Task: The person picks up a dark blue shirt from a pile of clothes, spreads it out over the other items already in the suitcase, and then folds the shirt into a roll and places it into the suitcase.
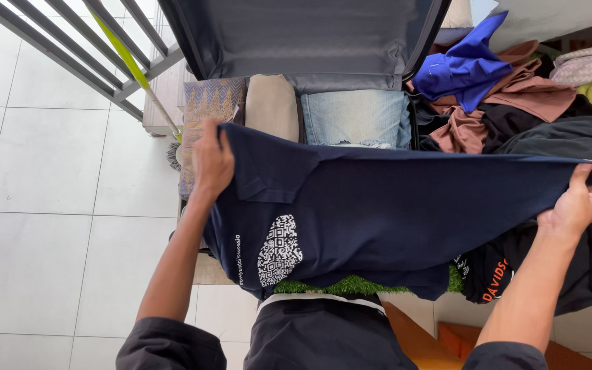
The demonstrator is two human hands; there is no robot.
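Observation:
A navy blue polo shirt (392, 212) with a white square printed pattern hangs stretched out sideways in front of me. My left hand (211, 161) pinches its collar end at the left. My right hand (582, 199) grips the hem end at the far right. Behind the shirt lies an open dark suitcase (310, 38) holding folded clothes: a patterned cloth (210, 99), a beige piece (270, 106) and light blue jeans (354, 116).
A heap of loose clothes sits at the right: a bright blue shirt (464, 65), brown garments (525, 89) and black ones (563, 137). A grey railing (77, 51) and a green-handled broom (135, 68) stand at the upper left over white floor tiles (42, 226). Green turf (358, 284) shows below the shirt.

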